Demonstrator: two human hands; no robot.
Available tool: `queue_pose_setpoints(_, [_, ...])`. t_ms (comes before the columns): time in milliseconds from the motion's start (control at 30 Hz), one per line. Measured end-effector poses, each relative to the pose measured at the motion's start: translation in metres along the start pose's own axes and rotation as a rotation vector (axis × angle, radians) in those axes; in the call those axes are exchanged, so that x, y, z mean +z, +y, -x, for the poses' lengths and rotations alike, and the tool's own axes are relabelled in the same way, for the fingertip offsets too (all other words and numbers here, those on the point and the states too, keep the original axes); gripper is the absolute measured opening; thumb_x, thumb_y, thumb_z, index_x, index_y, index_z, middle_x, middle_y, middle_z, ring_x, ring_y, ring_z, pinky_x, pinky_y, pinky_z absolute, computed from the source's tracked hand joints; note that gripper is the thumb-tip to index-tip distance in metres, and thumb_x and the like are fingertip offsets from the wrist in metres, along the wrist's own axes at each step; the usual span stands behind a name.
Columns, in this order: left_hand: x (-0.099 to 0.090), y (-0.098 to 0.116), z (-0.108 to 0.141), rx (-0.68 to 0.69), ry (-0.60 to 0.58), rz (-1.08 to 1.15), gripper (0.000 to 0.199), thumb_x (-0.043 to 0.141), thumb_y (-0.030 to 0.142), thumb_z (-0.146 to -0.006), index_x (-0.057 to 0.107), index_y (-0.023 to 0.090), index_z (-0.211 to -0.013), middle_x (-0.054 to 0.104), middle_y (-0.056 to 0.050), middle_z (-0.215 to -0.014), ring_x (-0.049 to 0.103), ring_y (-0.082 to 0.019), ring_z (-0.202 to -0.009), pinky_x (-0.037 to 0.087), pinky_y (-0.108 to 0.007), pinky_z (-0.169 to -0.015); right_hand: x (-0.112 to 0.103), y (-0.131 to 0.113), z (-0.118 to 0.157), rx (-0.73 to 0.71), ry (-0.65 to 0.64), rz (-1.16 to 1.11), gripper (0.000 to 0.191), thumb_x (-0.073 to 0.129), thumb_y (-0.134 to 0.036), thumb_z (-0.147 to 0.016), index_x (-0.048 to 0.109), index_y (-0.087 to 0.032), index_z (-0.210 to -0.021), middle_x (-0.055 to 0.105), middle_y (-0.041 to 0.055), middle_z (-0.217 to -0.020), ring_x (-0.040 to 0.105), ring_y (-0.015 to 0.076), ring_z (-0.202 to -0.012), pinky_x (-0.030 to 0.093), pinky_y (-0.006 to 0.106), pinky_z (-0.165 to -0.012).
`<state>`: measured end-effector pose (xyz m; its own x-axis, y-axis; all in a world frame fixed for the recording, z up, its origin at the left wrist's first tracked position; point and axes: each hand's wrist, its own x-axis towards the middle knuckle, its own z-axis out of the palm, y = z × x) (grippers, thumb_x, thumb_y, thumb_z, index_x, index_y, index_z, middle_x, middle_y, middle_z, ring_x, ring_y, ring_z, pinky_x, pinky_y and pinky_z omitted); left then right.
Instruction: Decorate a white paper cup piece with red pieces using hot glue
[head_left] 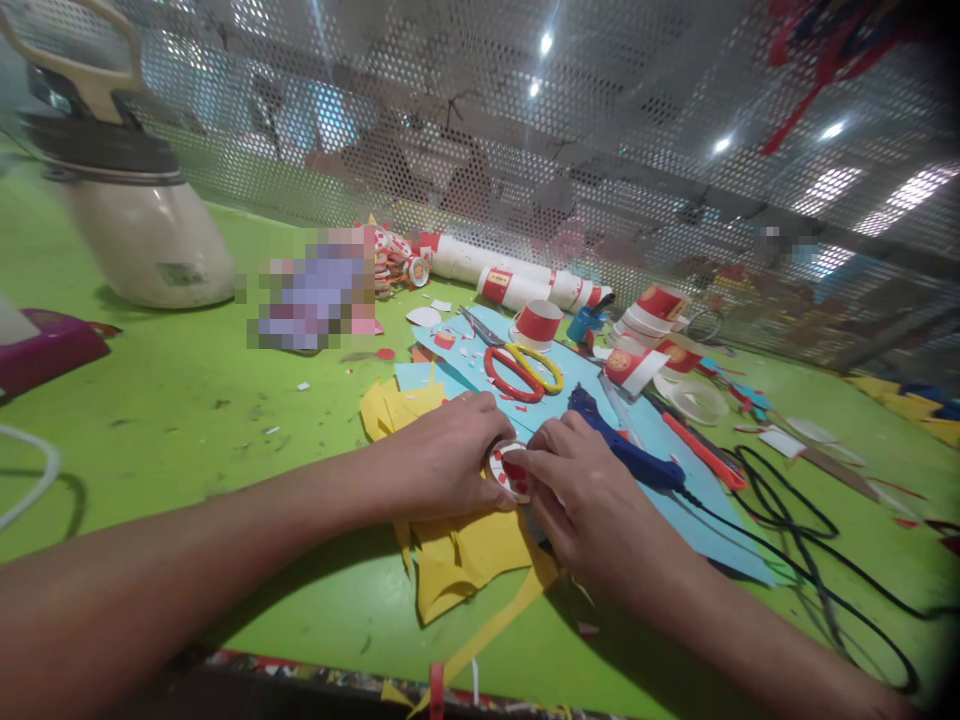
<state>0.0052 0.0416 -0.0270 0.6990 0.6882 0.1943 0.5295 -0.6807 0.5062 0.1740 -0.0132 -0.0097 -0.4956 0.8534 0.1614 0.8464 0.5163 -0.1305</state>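
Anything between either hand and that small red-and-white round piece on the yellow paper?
Nothing visible. The left hand and right hand both already touch the round piece, fingers pinching its edges over the yellow paper.

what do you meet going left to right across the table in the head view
Magenta tray → white jug → yellow paper → left hand → small cup held between both hands → right hand → blue glue gun → clear tape roll → black cable.
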Motion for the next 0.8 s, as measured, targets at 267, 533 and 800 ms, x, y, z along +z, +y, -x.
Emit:
queue_pose_setpoints(267, [0.0012,0.0006,-0.0004,0.025,0.041,0.018,0.028,0.07,0.038,-0.074,0.063,0.015,-0.087,0.058,-0.006,-0.087,0.053,-0.02,-0.081,0.044,-0.03,-0.069,-0.0067,0.0032,0.0011,0.02,0.068,-0.01,0.024,0.044,-0.009,-0.09,0.066,-0.014,-0.083,0.052,0.008,-0.079,0.04,0.0232,-0.078,0.034,0.038,-0.068])
queue_pose_setpoints(533, [0.003,-0.0028,-0.0019,0.024,0.017,-0.031,0.025,0.072,0.034,-0.071,0.061,0.016,-0.084,0.054,-0.003,-0.085,0.051,-0.019,-0.08,0.042,-0.028,-0.065,-0.0012,-0.0002,-0.0021,0.014,-0.014,0.023,0.027,0.041,-0.01,-0.091,0.068,-0.015,-0.094,0.053,0.0102,-0.082,0.04,0.0247,-0.081,0.035,0.037,-0.067])
queue_pose_setpoints(800, [0.0036,-0.0033,-0.0021,0.04,0.02,-0.04,0.026,0.073,0.035,-0.071,0.06,0.015,-0.083,0.054,-0.003,-0.084,0.05,-0.018,-0.079,0.041,-0.028,-0.065,-0.0002,0.0004,-0.0034,0.032,-0.016,0.007,0.024,0.043,-0.012,-0.092,0.064,-0.015,-0.082,0.052,0.0087,-0.081,0.041,0.0234,-0.081,0.035,0.036,-0.068])
